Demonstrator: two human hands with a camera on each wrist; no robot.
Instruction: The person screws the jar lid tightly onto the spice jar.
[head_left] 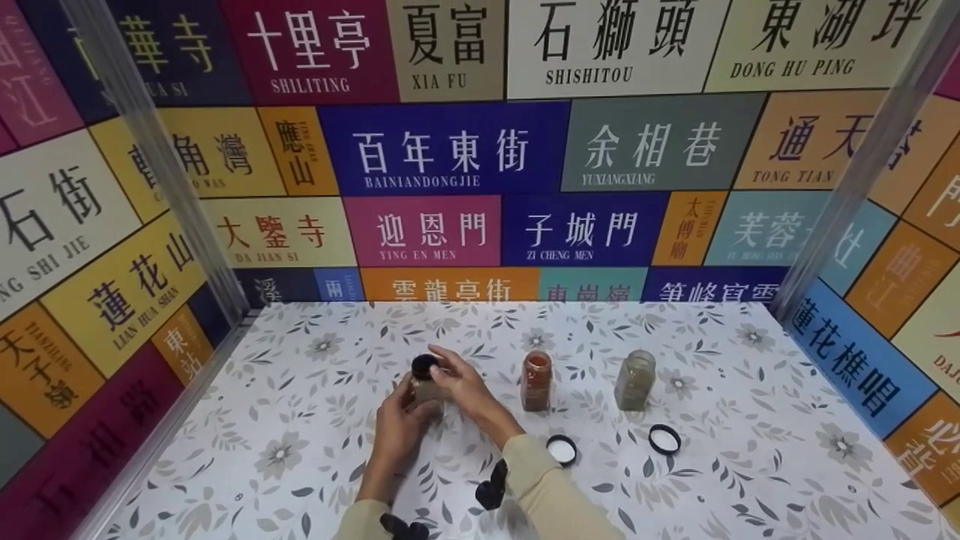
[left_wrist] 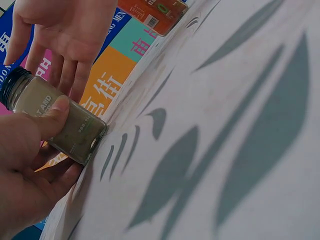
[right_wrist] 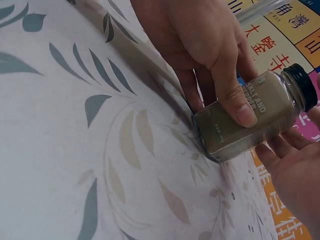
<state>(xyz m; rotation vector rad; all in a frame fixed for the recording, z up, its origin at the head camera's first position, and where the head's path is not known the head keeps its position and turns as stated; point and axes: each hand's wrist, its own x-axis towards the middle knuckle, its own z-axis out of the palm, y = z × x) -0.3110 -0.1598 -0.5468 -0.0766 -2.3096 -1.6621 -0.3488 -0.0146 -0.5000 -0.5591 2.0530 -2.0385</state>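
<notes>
My left hand [head_left: 400, 426] grips a square glass spice jar [right_wrist: 245, 117] by its body, thumb across the label, which reads "salt and pepper". Greyish-brown powder fills it, and a black lid [left_wrist: 16, 86] sits on its neck. The jar stands on the patterned tabletop. My right hand [head_left: 463, 384] is at the lid from the other side, its fingers fairly straight and partly hidden behind the jar in the left wrist view [left_wrist: 65, 35]. To the right stand a lidless jar of orange-red powder [head_left: 536, 384] and a lidless jar of grey-green powder [head_left: 635, 384].
Two black lids with white insides lie in front of the lidless jars, one lid [head_left: 561, 450] near the red jar and another lid [head_left: 664, 440] farther right. The floral tabletop [head_left: 300, 405] meets walls of coloured sign panels [head_left: 442, 150] at the back and sides.
</notes>
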